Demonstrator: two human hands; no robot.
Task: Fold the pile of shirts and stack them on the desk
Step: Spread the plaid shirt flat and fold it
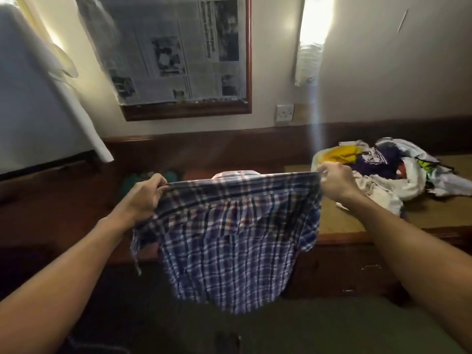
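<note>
A blue, white and red plaid shirt (229, 241) hangs in the air in front of the dark wooden desk (63, 200), stretched flat between my hands. My left hand (146, 198) pinches its left shoulder and my right hand (334, 181) pinches its right shoulder. The collar shows at the top middle and the hem hangs below the desk's front edge. A loose pile of shirts (390, 172), white, yellow and purple, lies on the desk to the right, just behind my right hand.
A teal garment (148, 178) lies on the desk behind the plaid shirt, mostly hidden. A framed board with newspaper (178, 54) hangs on the wall above. A wall socket (284, 112) sits right of it. A white sheet covers something at the left.
</note>
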